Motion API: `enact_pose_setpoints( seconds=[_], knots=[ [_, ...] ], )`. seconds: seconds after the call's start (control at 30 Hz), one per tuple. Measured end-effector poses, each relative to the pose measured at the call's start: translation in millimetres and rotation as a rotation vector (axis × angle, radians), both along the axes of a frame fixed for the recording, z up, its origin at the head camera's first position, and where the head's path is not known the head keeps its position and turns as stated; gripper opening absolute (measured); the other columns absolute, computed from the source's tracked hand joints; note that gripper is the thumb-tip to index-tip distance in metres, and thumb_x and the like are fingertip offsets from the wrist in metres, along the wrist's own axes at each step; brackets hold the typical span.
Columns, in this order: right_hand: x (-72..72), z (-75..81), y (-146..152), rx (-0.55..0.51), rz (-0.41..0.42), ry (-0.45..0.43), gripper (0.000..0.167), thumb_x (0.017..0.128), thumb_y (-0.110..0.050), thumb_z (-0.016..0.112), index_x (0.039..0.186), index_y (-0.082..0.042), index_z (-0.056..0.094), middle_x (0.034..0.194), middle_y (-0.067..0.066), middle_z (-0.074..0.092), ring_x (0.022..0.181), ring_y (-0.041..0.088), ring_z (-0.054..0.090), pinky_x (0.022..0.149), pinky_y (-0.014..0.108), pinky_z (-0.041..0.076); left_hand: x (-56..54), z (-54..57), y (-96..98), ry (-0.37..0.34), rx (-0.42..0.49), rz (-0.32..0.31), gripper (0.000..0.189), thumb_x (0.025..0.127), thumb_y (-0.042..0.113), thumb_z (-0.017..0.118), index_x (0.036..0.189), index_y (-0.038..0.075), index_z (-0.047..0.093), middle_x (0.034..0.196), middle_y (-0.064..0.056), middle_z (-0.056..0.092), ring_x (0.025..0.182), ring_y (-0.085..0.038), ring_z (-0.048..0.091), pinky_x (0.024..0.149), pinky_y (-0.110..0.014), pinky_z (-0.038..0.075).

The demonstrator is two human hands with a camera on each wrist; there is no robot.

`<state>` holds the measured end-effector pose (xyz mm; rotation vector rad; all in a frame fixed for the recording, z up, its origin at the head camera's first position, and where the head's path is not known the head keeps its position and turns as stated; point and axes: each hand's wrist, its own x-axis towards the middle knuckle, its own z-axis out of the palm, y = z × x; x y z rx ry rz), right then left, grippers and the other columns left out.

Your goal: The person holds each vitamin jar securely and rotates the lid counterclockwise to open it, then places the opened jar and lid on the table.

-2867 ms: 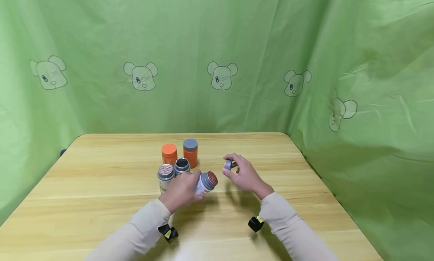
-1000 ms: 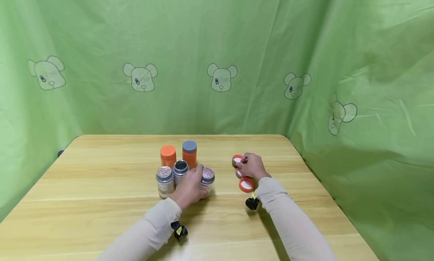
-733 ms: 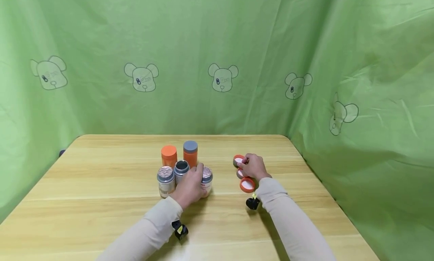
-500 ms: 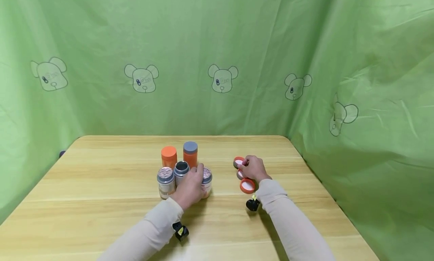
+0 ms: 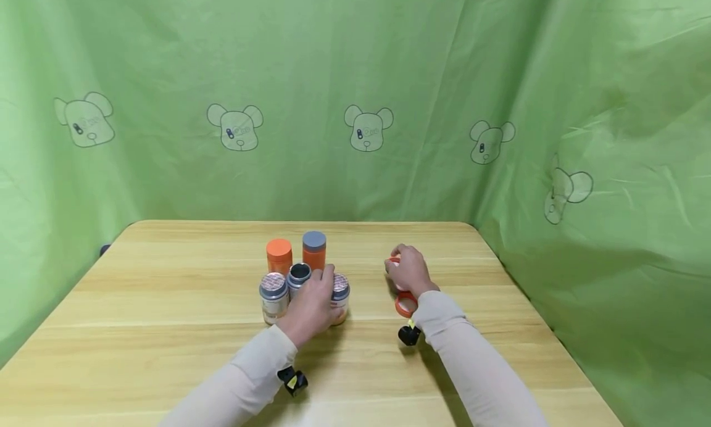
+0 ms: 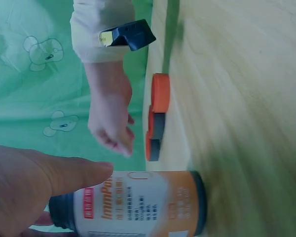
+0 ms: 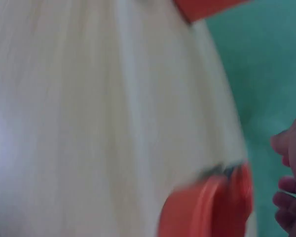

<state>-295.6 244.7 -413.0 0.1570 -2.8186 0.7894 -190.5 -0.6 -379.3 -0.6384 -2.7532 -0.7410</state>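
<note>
While a green fabric curtain (image 5: 300,50) printed with outlined bear heads encloses the rear and both sides, a light wood-grain desk (image 5: 139,328) with rounded far corners carries all items. Two arms in pale beige sleeves (image 5: 466,347) extend over the desk from the near side.

The bare left hand (image 5: 311,306) is at the front of a group of five jars. Its grip is closed around one jar, with the thumb lying along the label. The bare right hand (image 5: 411,273) is positioned above the lids, well apart from the jars. Its grip is relaxed: the fingers are loosely bent, a gap separates thumb and fingers, and nothing is held.

The gripped item, a cylindrical white-and-orange labelled jar (image 6: 140,205) with a dark grey neck and a foil seal, stands upright at the front right of the group. Positions of the remaining jars:
- Front left: foil-sealed, pale-labelled jar (image 5: 274,302).
- Centre: uncapped grey-necked jar (image 5: 299,278), dark inside.
- Rear left: orange jar with an orange cap (image 5: 279,252).
- Rear right: orange jar with a grey cap (image 5: 314,242).

One black wrist camera (image 5: 409,335) is mounted at each cuff.

Three round lids lie close together in a row: a fully orange lid (image 6: 161,93) nearest the right cuff, then an orange-rimmed, grey-sided middle lid (image 6: 158,125) and a matching far lid (image 6: 154,149).
</note>
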Motion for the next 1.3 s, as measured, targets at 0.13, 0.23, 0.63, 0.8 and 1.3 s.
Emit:
enact_pose_setpoints(
  seconds=[0.13, 0.23, 0.63, 0.8, 1.3],
  knots=[
    [-3.3, 16.2, -26.7, -0.059, 0.168, -0.004, 0.031, 0.092, -0.019, 0.065, 0.117, 0.000, 0.059, 0.119, 0.018, 0.059, 0.107, 0.037, 0.057, 0.090, 0.046, 0.047, 3.9, 4.0, -3.4, 0.059, 0.014, -0.017, 0.065, 0.076, 0.022, 0.084, 0.126, 0.001, 0.048, 0.109, -0.021, 0.056, 0.093, -0.032, 0.061, 0.079, -0.042, 0.053],
    [-6.5, 29.4, -48.1, -0.047, 0.307, -0.039, 0.040, 0.092, -0.018, 0.065, 0.127, -0.003, 0.055, 0.128, 0.019, 0.056, 0.112, 0.040, 0.056, 0.092, 0.048, 0.046, 7.0, 4.2, -5.3, 0.102, 0.024, -0.042, 0.059, 0.075, 0.022, 0.084, 0.122, 0.004, 0.053, 0.110, -0.020, 0.056, 0.092, -0.031, 0.062, 0.078, -0.042, 0.054],
    [-20.3, 61.4, -97.7, 0.235, 0.604, -0.144, 0.069, 0.092, -0.018, 0.067, 0.152, -0.021, 0.032, 0.152, 0.007, 0.036, 0.139, 0.027, 0.032, 0.111, 0.046, 0.026, 14.3, 2.1, -18.7, 0.221, -0.045, -0.061, 0.047, 0.075, 0.029, 0.084, 0.108, 0.004, 0.061, 0.088, -0.009, 0.063, 0.074, -0.023, 0.062, 0.064, -0.036, 0.053],
    [-19.4, 65.9, -108.0, 0.307, 0.663, -0.240, 0.068, 0.094, -0.020, 0.065, 0.153, -0.024, 0.030, 0.154, 0.012, 0.030, 0.141, 0.030, 0.028, 0.111, 0.048, 0.025, 15.5, -0.7, -23.4, 0.150, -0.104, -0.096, 0.047, 0.072, 0.030, 0.085, 0.105, 0.006, 0.061, 0.087, -0.010, 0.066, 0.074, -0.025, 0.065, 0.059, -0.035, 0.052],
    [-27.6, 56.7, -120.5, 0.197, 0.593, -0.052, 0.043, 0.090, -0.022, 0.070, 0.127, -0.008, 0.052, 0.126, 0.011, 0.057, 0.120, 0.029, 0.052, 0.101, 0.041, 0.040, 14.0, -5.1, -13.7, -0.170, -0.217, -0.287, 0.036, 0.078, 0.035, 0.080, 0.098, 0.011, 0.064, 0.088, 0.000, 0.065, 0.076, -0.010, 0.057, 0.069, -0.029, 0.050]
  ],
)
